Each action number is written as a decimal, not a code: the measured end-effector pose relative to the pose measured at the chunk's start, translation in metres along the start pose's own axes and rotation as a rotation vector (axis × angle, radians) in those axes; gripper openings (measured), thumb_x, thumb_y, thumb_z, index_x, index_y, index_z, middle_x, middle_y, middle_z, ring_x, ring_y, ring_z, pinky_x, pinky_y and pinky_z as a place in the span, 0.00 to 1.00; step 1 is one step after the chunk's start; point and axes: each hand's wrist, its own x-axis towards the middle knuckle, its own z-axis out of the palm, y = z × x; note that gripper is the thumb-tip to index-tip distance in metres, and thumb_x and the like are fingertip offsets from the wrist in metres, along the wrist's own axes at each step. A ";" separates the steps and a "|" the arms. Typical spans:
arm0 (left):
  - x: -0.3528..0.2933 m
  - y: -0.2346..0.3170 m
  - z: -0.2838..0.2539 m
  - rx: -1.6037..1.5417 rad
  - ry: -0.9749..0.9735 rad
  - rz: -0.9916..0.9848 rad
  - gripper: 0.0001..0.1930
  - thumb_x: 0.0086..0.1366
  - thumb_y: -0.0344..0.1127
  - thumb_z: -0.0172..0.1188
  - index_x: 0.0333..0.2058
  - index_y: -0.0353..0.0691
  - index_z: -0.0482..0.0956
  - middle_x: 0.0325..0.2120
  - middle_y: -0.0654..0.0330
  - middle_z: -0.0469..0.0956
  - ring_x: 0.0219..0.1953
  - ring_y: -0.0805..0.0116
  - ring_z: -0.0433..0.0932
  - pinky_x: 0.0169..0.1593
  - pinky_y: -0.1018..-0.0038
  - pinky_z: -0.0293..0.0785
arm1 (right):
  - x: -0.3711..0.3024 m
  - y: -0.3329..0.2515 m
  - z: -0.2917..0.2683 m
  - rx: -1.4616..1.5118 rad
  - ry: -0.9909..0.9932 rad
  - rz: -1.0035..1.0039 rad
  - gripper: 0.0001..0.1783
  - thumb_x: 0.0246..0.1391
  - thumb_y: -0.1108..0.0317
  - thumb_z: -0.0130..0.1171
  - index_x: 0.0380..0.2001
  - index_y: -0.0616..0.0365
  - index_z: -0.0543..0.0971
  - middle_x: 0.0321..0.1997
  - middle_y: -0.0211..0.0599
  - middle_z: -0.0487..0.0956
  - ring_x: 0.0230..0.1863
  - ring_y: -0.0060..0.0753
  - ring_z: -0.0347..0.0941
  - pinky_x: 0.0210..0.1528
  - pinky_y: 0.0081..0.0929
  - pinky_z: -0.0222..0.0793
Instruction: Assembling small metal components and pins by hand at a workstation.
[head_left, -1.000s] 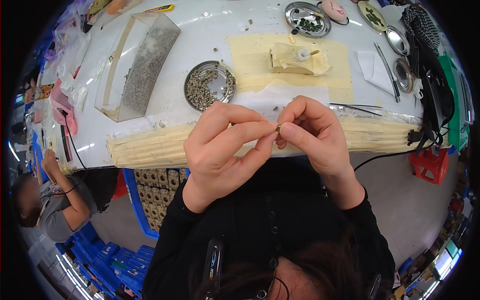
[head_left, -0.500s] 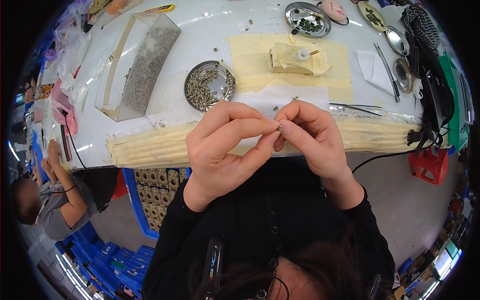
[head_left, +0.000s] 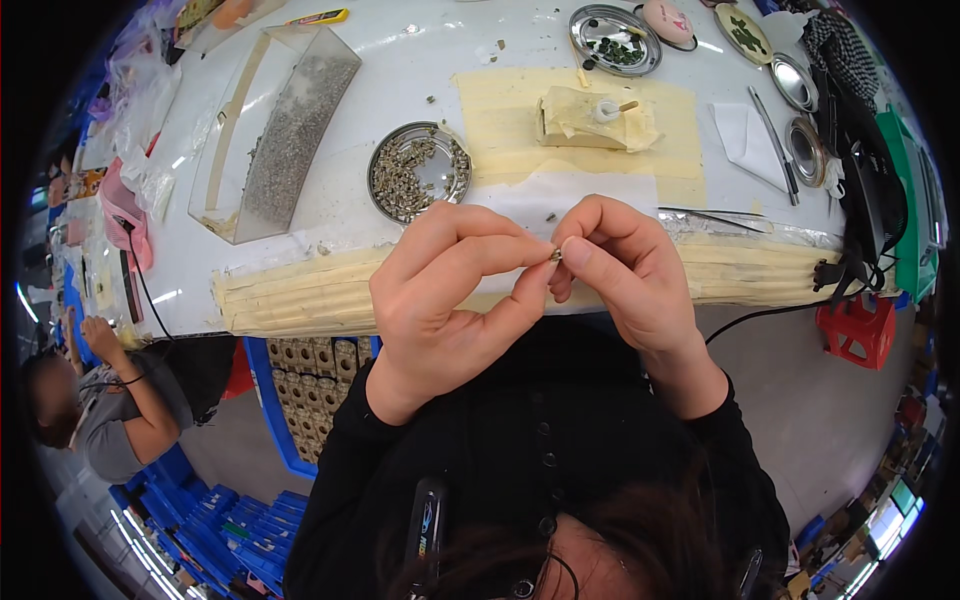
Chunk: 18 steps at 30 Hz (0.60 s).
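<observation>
A tiny metal part [head_left: 556,255] is pinched at the fingertips in front of me, above the near edge of the table. My left hand [head_left: 440,300] has thumb and forefinger closed on it from the left. From the right, my right hand [head_left: 635,285] meets it with thumb and forefinger pressed together, the other fingers curled beneath. Fingertips cover much of the part, so its exact shape is hard to make out. Just beyond my left hand stands a round metal dish [head_left: 376,170] holding many similar small metal pieces. One loose piece [head_left: 551,216] lies on white paper beyond my fingertips.
A clear bin [head_left: 225,150] of small grey pieces stands left. Ahead sits a tape-wrapped block [head_left: 565,118] with a small white container. Tweezers [head_left: 775,140] and a dish of dark green bits [head_left: 620,68] are farther right. A person in grey [head_left: 130,420] works at far left.
Both hands stay together, with the metal part slightly turned and shifted a little left. A loose piece beyond my right fingers no longer shows. The other person's hand has moved.
</observation>
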 end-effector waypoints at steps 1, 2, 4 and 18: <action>0.000 0.000 0.000 0.001 0.000 0.001 0.09 0.46 0.18 0.65 0.29 0.33 0.81 0.28 0.56 0.78 0.31 0.68 0.77 0.35 0.76 0.71 | 0.000 0.000 0.000 0.000 0.002 -0.001 0.08 0.61 0.67 0.56 0.34 0.62 0.76 0.30 0.31 0.79 0.32 0.17 0.73 0.38 0.17 0.70; 0.000 -0.001 0.000 0.003 0.000 0.002 0.09 0.46 0.18 0.65 0.29 0.33 0.81 0.28 0.56 0.78 0.31 0.68 0.77 0.35 0.76 0.71 | 0.000 0.000 0.000 -0.001 0.003 -0.001 0.08 0.61 0.67 0.56 0.34 0.62 0.75 0.30 0.30 0.79 0.32 0.16 0.72 0.38 0.17 0.70; 0.000 -0.001 0.001 -0.010 0.002 0.000 0.09 0.46 0.18 0.65 0.29 0.33 0.81 0.28 0.56 0.78 0.31 0.68 0.77 0.35 0.76 0.71 | 0.000 0.001 0.000 -0.003 -0.002 -0.006 0.08 0.62 0.67 0.56 0.34 0.62 0.75 0.31 0.30 0.79 0.32 0.16 0.72 0.38 0.17 0.69; 0.012 -0.005 0.005 0.084 0.036 0.059 0.08 0.46 0.18 0.66 0.27 0.33 0.80 0.27 0.56 0.78 0.29 0.67 0.77 0.33 0.77 0.71 | 0.012 -0.022 -0.017 -0.961 0.445 -0.710 0.05 0.54 0.75 0.62 0.34 0.62 0.79 0.30 0.32 0.76 0.28 0.21 0.70 0.32 0.19 0.68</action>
